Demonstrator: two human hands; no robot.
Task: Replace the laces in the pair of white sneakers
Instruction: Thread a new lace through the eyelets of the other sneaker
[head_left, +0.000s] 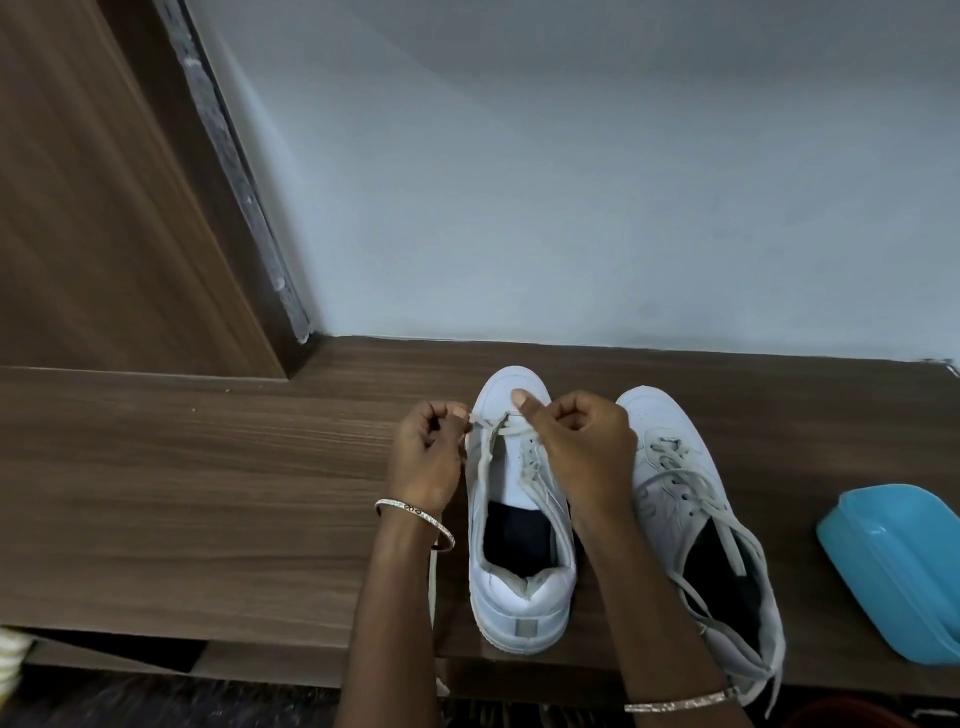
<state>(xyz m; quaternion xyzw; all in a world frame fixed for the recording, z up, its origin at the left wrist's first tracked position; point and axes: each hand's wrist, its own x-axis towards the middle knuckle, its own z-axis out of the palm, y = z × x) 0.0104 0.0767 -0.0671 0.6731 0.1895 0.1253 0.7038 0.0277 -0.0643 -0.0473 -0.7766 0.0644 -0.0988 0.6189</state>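
Left hand (428, 449) pinches a strand of the lace (485, 457) beside the toe eyelets of the left sneaker (519, 587). Right hand (579, 441), fingers curled, appears to grip the opposite strand, thumb raised over the toe. Both sneakers stand on the wooden shelf (208, 493). The right sneaker (670, 467) sits just beside, loosely laced.

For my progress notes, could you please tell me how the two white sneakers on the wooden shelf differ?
The left white sneaker has lace crossing only near its toe, pinched by the left hand and right hand; the right white sneaker lies untouched, loose lace trailing past its heel. Both point toes toward the wall.
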